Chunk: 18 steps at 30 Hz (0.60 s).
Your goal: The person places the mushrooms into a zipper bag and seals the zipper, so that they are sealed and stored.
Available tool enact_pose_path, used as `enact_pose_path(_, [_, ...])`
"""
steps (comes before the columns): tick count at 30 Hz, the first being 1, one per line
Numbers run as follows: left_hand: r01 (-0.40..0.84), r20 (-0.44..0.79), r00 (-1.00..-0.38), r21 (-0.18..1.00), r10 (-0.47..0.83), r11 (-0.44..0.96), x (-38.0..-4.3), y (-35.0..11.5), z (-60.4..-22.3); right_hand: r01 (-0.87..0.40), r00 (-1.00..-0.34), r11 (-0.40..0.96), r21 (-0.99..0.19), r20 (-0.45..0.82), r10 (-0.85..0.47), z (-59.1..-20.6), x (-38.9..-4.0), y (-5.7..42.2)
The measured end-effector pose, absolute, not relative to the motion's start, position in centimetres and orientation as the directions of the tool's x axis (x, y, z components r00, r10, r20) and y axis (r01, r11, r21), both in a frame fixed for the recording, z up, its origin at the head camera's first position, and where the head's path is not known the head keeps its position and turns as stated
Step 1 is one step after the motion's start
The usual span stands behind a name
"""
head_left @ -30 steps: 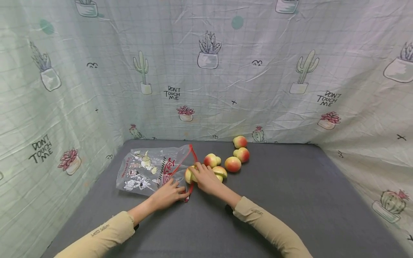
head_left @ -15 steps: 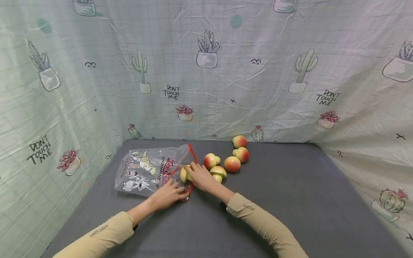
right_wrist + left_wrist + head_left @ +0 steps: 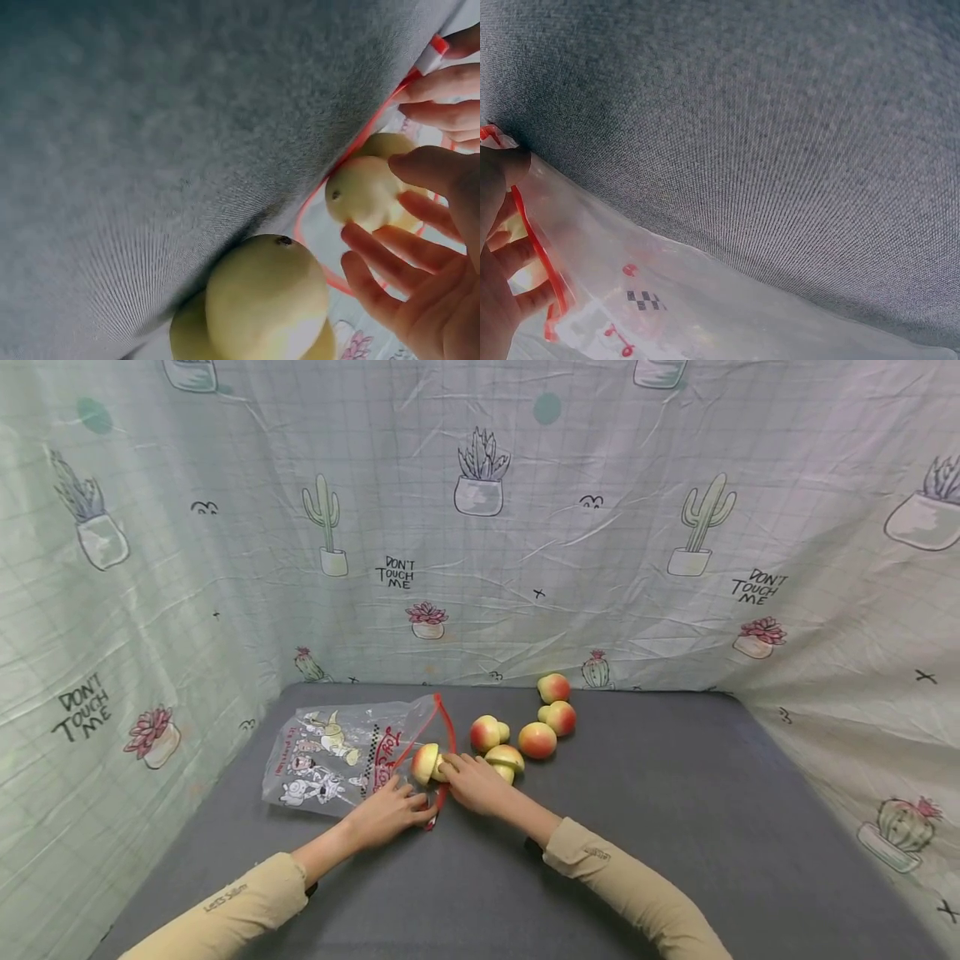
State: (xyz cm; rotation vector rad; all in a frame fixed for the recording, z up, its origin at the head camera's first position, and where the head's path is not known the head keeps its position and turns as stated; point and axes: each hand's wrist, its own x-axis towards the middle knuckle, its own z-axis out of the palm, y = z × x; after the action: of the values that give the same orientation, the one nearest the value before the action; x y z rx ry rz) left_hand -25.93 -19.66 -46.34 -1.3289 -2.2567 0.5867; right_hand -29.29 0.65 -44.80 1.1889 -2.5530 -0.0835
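Observation:
A clear plastic bag with cartoon print and a red-edged mouth lies on the left half of the table. My left hand holds the near side of its mouth, and the left wrist view shows its fingers around the red edge. A red-and-yellow mushroom-shaped piece lies in the bag's mouth, its pale stem toward the right. My right hand is at that stem; in the right wrist view its extended fingers and thumb reach the pale stem end.
Several similar mushroom-shaped pieces lie to the right of the bag, the nearest one just beyond the right hand and another by the back edge. A cloth with cactus prints hangs behind and beside the dark grey table.
The mushroom-shaped piece has moved left into the bag's mouth. My right hand went left with it, then drew back slightly, uncovering its cap. The left hand stays at the bag's edge.

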Motion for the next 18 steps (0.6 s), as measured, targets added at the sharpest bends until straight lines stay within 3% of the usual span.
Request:
enact_pose_path(7, [0.685, 0.184, -0.420, -0.578, 0.889, 0.443, -25.99, -19.75, -46.23, -0.763, -0.591, 0.619, 0.183, 0.187, -0.784, -44.50, -28.44, 0.82])
enact_pose_path(18, [0.685, 0.245, -0.366, -0.581, 0.898, 0.439, -25.88, -19.53, -46.22, -0.750, -0.616, 0.643, 0.158, 0.188, -0.765, -44.84, -28.81, 0.47])
